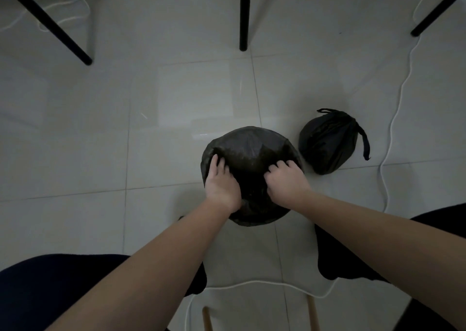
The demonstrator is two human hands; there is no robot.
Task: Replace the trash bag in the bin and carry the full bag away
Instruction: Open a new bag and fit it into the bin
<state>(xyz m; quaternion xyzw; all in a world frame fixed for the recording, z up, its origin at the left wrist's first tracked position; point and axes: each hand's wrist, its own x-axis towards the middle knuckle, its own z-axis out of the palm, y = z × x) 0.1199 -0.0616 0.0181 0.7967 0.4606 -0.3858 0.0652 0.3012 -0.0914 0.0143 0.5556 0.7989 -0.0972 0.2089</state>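
Head view: both forearms are reaching down from the lap, wrists angling inward. The left hand (222,180) is curling its fingers into the liner (252,146) at the near-left rim. The right hand (287,179) is bunching plastic at the near-right, so each grip is holding liner only, likely seating it over the bin hidden beneath. Just beside, to the right, the tied full bag (327,144) is waiting on the floor (164,129), untouched. Beyond, a cable (393,119) is trailing near black legs (243,15).

Dim, greyish — soft glare on floor (194,99), wide-angle edge bending.
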